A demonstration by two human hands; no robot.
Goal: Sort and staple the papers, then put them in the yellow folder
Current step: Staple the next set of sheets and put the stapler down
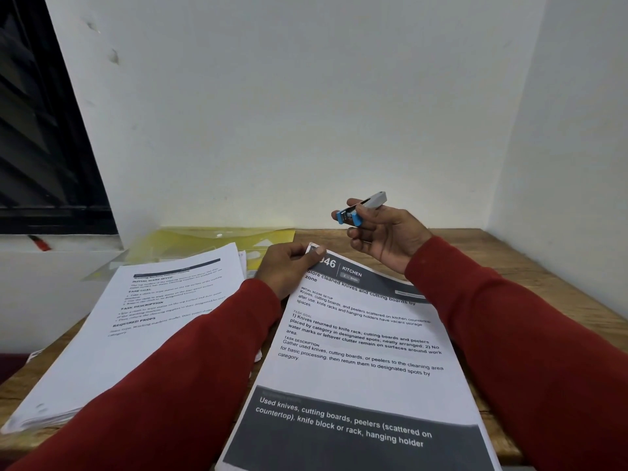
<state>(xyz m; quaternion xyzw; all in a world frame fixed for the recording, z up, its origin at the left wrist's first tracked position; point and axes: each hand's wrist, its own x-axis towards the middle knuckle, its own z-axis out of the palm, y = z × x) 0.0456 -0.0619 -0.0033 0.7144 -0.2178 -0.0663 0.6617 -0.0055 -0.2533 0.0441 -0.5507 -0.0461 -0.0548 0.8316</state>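
At a wooden desk (503, 253) set into a white-walled corner, I hold my right hand (387, 232) raised above the surface, fingers curled round a small grey-and-blue stapler (362, 209) whose blue mouth points left and whose grey top is tilted up to the right. My left hand (289, 266) lies lower, thumb and fingers pinching the top left corner of a printed sheet (367, 351) headed "KITCHEN", with a dark banner across its top and a dark block of white text at its foot; that corner is lifted slightly off the desk, just below the stapler, and the two are apart. Whether one sheet or several lie under my thumb, I cannot tell. The sheet runs slantwise from the middle of the desk to the near edge.

To the left, a thick stack of printed papers (136, 334) lies slanted, its near end overhanging the desk's front left edge, my left sleeve (176, 385) crossing its right side. Behind the stack, against the wall, lies the yellow folder (217, 241), translucent, flat, with a snap button on its flap; the stack overlaps its front edge. Both sleeves are dark red. A dark window (40, 130) fills the upper left.
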